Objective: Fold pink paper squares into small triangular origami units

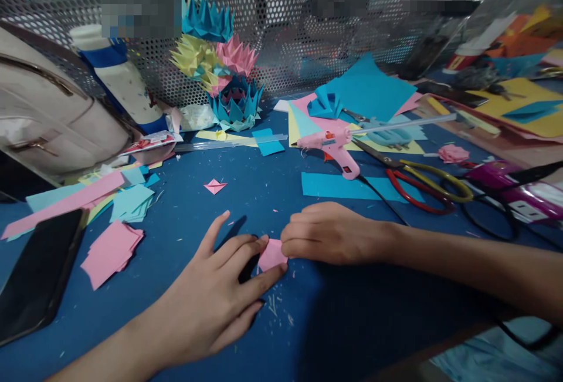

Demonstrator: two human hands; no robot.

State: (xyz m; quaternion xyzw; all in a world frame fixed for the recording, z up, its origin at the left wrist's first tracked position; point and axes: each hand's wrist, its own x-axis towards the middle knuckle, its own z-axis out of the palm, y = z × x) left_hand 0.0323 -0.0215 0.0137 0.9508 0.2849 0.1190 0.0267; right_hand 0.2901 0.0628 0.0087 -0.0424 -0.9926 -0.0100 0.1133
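A small piece of pink paper lies on the blue table between my two hands. My left hand is spread open, with fingertips resting on the paper's left and lower edges and the little finger raised. From the right, my right hand has its fingers closed at the paper's edge; its fingertips are partly hidden. Beyond them sits a small folded pink paper point. To the left is a stack of pink paper squares, with light blue squares behind it.
A black phone and a pale bag are at left. Folded-paper flowers and a glue bottle stand at the back. A pink glue gun, its cable, scissors and a purple power strip occupy the right.
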